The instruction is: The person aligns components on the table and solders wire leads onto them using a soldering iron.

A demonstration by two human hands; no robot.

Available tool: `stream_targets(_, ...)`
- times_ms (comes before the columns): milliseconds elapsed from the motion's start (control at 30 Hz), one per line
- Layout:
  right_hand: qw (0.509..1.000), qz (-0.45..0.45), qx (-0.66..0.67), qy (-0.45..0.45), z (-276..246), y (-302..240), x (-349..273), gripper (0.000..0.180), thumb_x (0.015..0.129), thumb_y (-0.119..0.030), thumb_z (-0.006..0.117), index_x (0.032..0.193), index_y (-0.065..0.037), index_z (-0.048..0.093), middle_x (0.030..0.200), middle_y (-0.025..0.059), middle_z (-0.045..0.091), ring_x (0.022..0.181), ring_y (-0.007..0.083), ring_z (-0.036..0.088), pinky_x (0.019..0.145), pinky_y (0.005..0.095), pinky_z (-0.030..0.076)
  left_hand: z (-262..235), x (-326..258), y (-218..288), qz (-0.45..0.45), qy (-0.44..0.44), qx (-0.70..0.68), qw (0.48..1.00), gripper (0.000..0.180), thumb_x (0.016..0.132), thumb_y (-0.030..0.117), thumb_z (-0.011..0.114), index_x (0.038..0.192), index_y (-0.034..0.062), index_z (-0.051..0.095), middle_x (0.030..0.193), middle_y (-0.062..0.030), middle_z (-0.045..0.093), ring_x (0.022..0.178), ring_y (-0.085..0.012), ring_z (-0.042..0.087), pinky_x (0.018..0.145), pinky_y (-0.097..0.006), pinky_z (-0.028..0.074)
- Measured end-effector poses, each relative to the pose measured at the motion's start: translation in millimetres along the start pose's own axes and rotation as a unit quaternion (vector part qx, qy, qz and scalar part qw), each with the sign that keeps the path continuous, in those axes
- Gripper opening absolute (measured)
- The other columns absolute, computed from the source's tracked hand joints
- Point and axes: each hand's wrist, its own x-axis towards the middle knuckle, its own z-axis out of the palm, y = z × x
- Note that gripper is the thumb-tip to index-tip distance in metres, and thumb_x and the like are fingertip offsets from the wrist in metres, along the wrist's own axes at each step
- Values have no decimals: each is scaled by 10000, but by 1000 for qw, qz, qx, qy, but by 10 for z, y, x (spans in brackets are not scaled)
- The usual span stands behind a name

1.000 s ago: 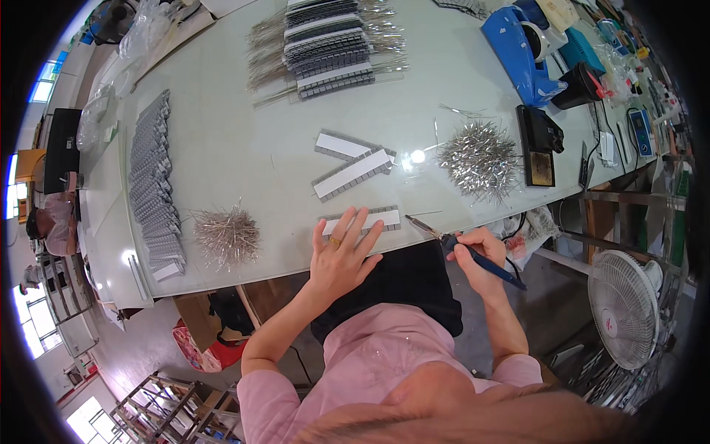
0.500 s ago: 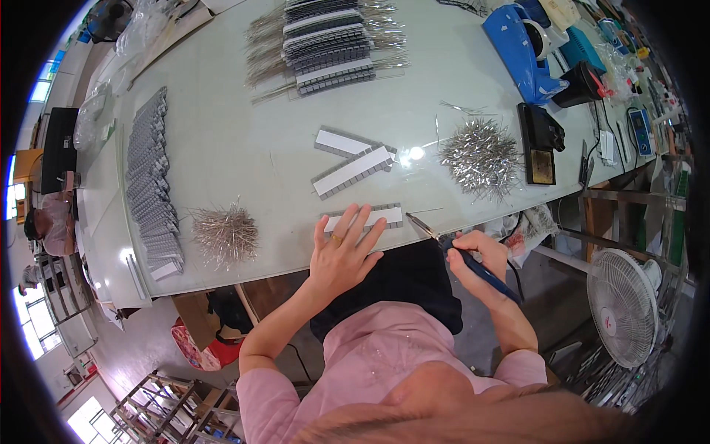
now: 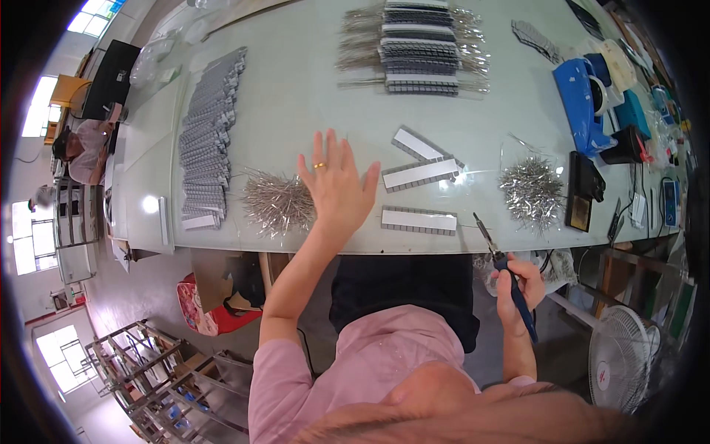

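Observation:
My left hand (image 3: 340,189) is spread flat with its fingers apart, holding nothing, just right of a heap of thin silvery wires (image 3: 275,200). Whether it touches the tabletop, I cannot tell. To its right lies a grey segmented strip with a white face (image 3: 419,220), close to the front edge. Two similar strips (image 3: 421,174) overlap behind it. Fingers wrapped round its dark blue handle, my right hand (image 3: 521,288) grips a soldering iron (image 3: 528,318). The iron's metal tip points up and left, apart from the strip's right end, where a thin wire sticks out.
Another wire heap (image 3: 531,191) lies right, beside a black soldering stand (image 3: 583,196). Grey strips (image 3: 211,140) are fanned out at left. At the back stand stacked strips with wire ends (image 3: 420,55) and a blue tape dispenser (image 3: 580,103). A fan (image 3: 625,359) stands lower right.
My left hand has come off the near strip and moved left, toward the wire heap. The soldering iron has drawn back slightly from the strip's end. The whole view has shifted.

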Motion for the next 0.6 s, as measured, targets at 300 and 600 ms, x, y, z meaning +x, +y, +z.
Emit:
stream_targets(300, 999, 9, 21, -34, 156, -66, 112, 166, 858, 26, 620, 1010, -15, 568, 807, 62, 617, 698, 156, 682, 1044, 461, 462, -170, -272, -256, 40, -71, -7, 997, 552, 909, 392, 621, 1337, 46, 575, 1528, -197, 372, 1463, -378, 226, 1119, -632, 161)
stream_targets(600, 991, -2, 62, -118, 561, -183, 350, 180, 847, 13, 659, 1015, -19, 603, 921, 105, 655, 734, 199, 698, 1059, 475, 441, -433, -508, -871, 308, -162, -79, 934, 593, 803, 393, 738, 1354, 248, 574, 1574, -72, 350, 1445, -315, 274, 1125, -512, 287)
